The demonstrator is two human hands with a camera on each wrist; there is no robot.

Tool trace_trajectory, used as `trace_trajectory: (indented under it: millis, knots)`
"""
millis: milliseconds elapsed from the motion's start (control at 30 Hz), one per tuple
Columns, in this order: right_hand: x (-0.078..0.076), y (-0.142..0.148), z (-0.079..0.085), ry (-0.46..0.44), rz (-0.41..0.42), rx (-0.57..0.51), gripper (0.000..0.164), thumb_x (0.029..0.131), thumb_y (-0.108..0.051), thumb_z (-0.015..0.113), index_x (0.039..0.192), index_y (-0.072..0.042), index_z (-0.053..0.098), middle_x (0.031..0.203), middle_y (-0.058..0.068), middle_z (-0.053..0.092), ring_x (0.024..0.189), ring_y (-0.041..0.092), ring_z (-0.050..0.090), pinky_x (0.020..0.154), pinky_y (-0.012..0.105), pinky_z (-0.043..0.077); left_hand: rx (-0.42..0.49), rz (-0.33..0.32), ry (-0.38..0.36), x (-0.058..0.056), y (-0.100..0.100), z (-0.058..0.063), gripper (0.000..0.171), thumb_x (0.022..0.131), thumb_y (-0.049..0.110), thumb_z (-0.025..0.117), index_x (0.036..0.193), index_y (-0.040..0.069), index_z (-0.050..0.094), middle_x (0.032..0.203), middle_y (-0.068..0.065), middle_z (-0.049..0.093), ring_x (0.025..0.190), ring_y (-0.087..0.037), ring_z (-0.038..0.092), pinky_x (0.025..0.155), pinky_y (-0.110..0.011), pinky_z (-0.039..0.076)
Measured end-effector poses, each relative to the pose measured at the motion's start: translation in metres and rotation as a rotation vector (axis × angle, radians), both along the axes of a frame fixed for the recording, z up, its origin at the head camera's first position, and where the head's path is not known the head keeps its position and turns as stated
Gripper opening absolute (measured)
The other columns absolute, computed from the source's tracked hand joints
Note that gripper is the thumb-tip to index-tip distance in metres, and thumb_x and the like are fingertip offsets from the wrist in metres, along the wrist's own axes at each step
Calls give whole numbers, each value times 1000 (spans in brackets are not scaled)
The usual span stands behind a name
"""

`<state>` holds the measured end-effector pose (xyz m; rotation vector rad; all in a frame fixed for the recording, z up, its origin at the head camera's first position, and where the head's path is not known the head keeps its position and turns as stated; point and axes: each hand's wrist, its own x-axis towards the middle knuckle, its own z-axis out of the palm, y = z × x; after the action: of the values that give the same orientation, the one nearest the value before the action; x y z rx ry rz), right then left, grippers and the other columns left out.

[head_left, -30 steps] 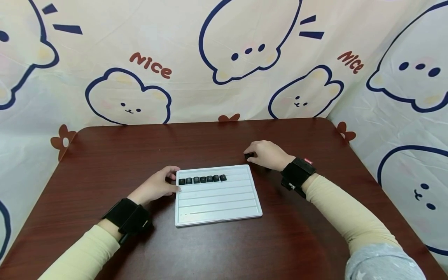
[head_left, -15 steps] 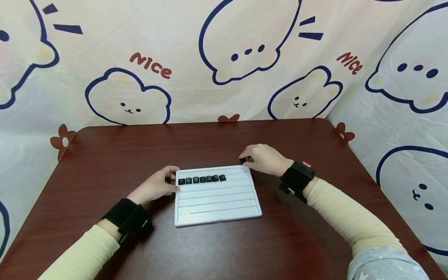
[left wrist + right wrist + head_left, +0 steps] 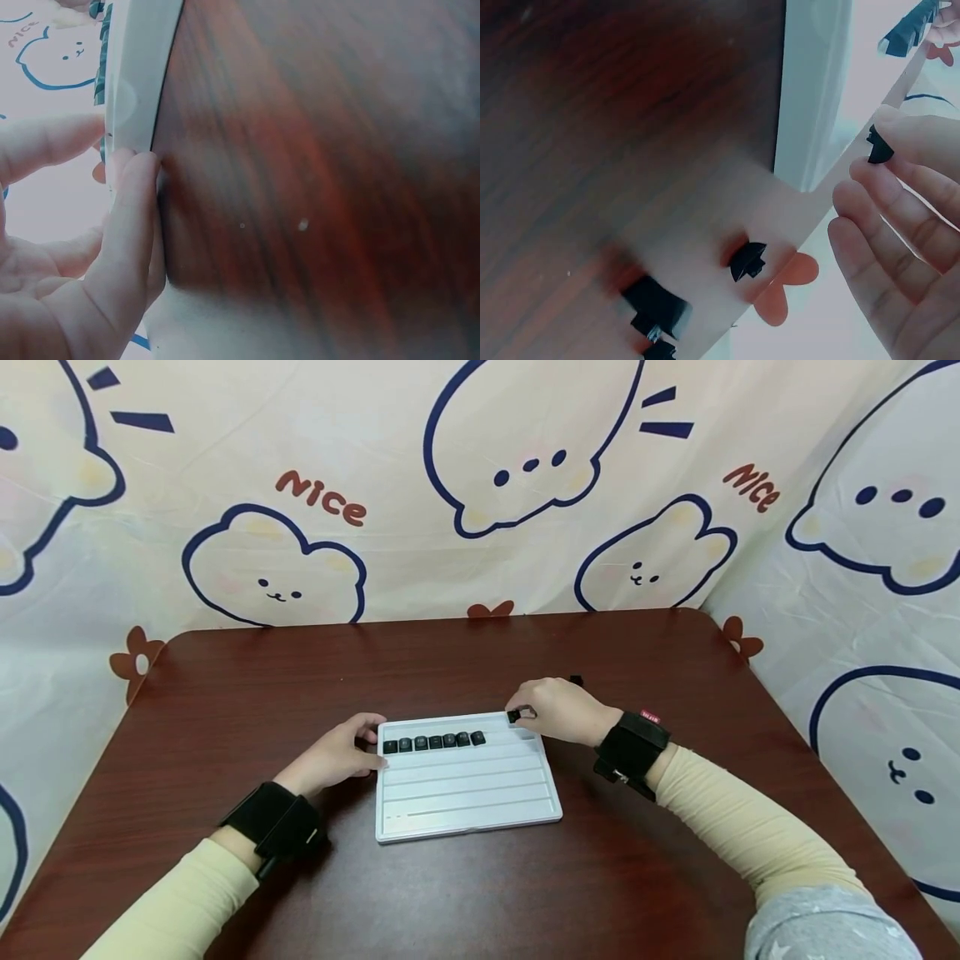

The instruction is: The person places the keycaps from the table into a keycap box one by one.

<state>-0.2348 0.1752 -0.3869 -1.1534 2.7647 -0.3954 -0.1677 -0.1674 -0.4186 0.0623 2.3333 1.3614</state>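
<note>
My right hand point(image 3: 562, 706) pinches a black keycap point(image 3: 880, 146) between thumb and fingertip, just above the back right corner of a white ridged tray point(image 3: 465, 793). A row of several black keycaps point(image 3: 435, 742) stands along the tray's back groove, from its left end to past the middle. At the tray's back left corner, my left hand point(image 3: 337, 756) grips the edge. In the left wrist view the thumb point(image 3: 135, 202) lies on the tray's side wall, with other fingers along the far side.
Loose black keycaps lie on the brown table point(image 3: 300, 693) behind and right of the tray; the right wrist view shows one keycap point(image 3: 748, 260) and a larger black keycap point(image 3: 656, 306). A printed cloth point(image 3: 405, 485) hangs behind the table.
My right hand has moved left and toward me with the pinched keycap, from beyond the tray to over its back right corner. The left hand and the tray stay put.
</note>
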Motion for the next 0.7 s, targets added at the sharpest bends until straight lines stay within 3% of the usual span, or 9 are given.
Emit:
trace_trajectory:
  millis: [267, 500, 700]
  knots:
    - [7, -7, -3, -54, 37, -8, 23, 91, -9, 79, 113, -2, 77, 111, 10, 72, 91, 16, 67, 79, 29, 56, 4, 4, -5, 0, 0, 0, 62, 90, -2, 72, 145, -4, 44, 121, -22, 49, 98, -29, 57, 78, -36, 56]
    - [10, -12, -5, -7, 73, -6, 21, 90, -8, 79, 110, -3, 77, 110, 10, 73, 96, 18, 69, 80, 30, 56, 3, 7, -4, 0, 0, -1, 61, 90, -2, 73, 144, -4, 45, 121, -22, 49, 99, -29, 56, 78, -36, 56]
    - [14, -17, -7, -17, 69, 8, 22, 90, -10, 79, 111, -4, 78, 112, 9, 72, 100, 19, 70, 83, 31, 57, -2, 3, -3, 1, 0, 0, 61, 90, -2, 72, 145, -4, 44, 122, -22, 49, 100, -29, 57, 79, -36, 56]
